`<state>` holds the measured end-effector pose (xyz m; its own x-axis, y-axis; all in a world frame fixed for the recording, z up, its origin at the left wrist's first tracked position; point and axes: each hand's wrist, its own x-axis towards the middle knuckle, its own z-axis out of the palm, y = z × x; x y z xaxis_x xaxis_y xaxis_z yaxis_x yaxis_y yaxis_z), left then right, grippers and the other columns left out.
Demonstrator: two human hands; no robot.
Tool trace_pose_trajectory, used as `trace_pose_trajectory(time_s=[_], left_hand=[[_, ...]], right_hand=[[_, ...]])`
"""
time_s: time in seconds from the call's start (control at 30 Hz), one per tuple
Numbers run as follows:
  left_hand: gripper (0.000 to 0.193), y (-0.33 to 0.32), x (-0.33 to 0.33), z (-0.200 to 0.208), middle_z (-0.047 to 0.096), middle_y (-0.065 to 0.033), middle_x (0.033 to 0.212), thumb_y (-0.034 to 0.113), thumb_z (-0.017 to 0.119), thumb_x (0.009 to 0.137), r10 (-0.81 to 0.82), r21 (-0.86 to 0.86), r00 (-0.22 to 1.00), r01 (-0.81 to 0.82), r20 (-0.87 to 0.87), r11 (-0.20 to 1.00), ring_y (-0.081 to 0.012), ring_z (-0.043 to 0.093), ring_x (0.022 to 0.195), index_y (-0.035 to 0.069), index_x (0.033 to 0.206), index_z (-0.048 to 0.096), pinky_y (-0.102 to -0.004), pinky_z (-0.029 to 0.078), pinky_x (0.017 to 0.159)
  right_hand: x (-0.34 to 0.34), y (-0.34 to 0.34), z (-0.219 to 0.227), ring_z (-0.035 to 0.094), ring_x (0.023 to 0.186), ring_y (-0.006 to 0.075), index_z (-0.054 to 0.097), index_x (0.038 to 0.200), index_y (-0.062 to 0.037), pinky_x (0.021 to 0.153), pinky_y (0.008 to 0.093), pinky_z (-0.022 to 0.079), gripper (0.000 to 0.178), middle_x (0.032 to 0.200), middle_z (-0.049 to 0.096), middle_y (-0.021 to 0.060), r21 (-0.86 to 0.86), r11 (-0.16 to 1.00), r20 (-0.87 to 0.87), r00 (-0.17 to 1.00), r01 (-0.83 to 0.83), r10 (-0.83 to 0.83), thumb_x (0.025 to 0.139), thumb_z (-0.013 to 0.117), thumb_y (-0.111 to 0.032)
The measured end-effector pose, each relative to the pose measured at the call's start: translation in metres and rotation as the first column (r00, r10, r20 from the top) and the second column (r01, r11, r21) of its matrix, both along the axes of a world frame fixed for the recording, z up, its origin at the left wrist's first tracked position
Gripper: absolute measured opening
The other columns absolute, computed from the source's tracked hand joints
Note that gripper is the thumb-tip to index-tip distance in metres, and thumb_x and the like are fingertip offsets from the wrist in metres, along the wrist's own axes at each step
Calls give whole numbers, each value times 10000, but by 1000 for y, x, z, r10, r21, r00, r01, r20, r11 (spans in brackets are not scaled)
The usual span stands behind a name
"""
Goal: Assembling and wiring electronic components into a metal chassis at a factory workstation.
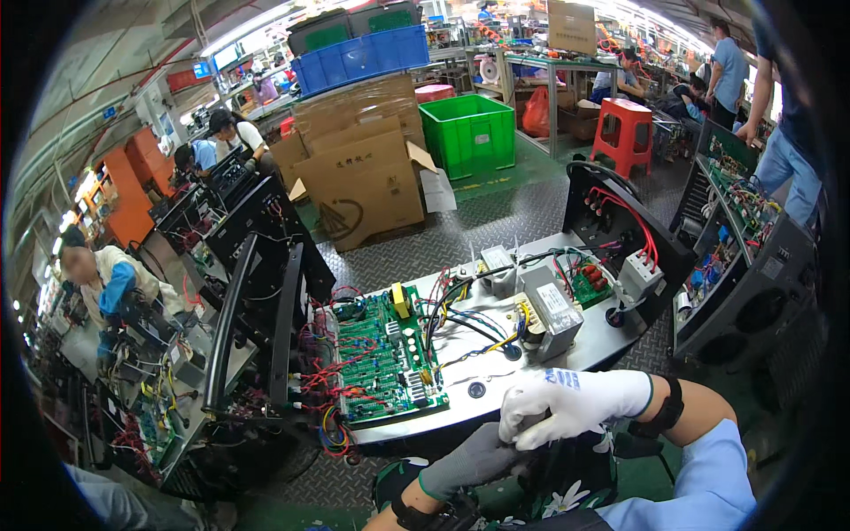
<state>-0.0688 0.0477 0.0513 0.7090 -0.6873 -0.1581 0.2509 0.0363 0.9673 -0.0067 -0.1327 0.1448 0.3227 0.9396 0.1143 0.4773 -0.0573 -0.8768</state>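
My left hand (pixel 471 461), in a grey glove, meets my right hand (pixel 567 407), in a white glove, above my lap at the near edge of an opened equipment chassis. The right fingers curl inward over the left hand's fingers; what they grip, if anything, is hidden. The left fingers lie behind the right hand, so their pose cannot be made out. Beyond them, the white metal base (pixel 482 411) carries a green circuit board (pixel 381 354) at left, a grey boxy transformer (pixel 551 310), bundled wires and a grey block with red wires (pixel 639 276).
Black upright panels with a long handle (pixel 232 323) flank the chassis at left. Another opened unit (pixel 744 248) stands at right beside a standing person. Behind are cardboard boxes (pixel 363 186), a green crate (pixel 467 133) and a red stool (pixel 623 134). Co-workers sit at left.
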Motion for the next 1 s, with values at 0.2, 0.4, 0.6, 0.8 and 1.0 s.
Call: trace_pose_trajectory(time_s=[0.2, 0.4, 0.6, 0.8, 1.0], left_hand=[[283, 11, -11, 12, 548, -16, 762, 264, 497, 954, -102, 104, 995, 100, 12, 990, -92, 516, 723, 35, 1117, 525, -233, 413, 654], [304, 58, 0, -5, 625, -71, 811, 221, 448, 971, 75, 249, 908, -192, 412, 949, -126, 606, 843, -3, 1151, 548, -257, 472, 796], [250, 49, -1, 47, 673, -103, 871, 154, 496, 929, 731, -18, 504, -818, 460, 575, -162, 640, 795, -22, 1074, 600, -277, 501, 785], [183, 48, 2, 42, 671, -87, 778, 116, 574, 891, 496, 146, 812, -556, 309, 818, -140, 629, 725, -43, 955, 640, -260, 489, 718], [214, 54, 39, 56, 686, -67, 827, 164, 611, 882, 679, 32, 453, -843, 578, 536, -126, 625, 733, -38, 936, 655, -254, 477, 679]], right_hand=[[1, 8, -10, 596, 867, 182, 649, 931, -1, 775, 300, 466, 175, 914, 644, 77, -16, 998, -147, 987, -61, 58, 813, 674, -129], [-4, 7, 22, 588, 807, 125, 655, 959, -15, 738, 263, 477, 156, 921, 641, 68, 175, 845, -102, 863, 505, -495, 833, 610, -94], [20, 14, 4, 572, 732, 125, 650, 917, -19, 669, 270, 459, 136, 812, 598, 50, 420, 753, 149, 780, 507, -608, 838, 584, -108], [27, 33, 3, 616, 793, 247, 638, 942, -38, 718, 351, 473, 186, 816, 621, 112, 132, 946, 365, 873, 296, -324, 832, 579, -176], [134, 62, 41, 641, 808, 333, 668, 839, -88, 735, 420, 509, 192, 820, 663, 148, -38, 812, 688, 604, 582, -401, 776, 570, -241]])
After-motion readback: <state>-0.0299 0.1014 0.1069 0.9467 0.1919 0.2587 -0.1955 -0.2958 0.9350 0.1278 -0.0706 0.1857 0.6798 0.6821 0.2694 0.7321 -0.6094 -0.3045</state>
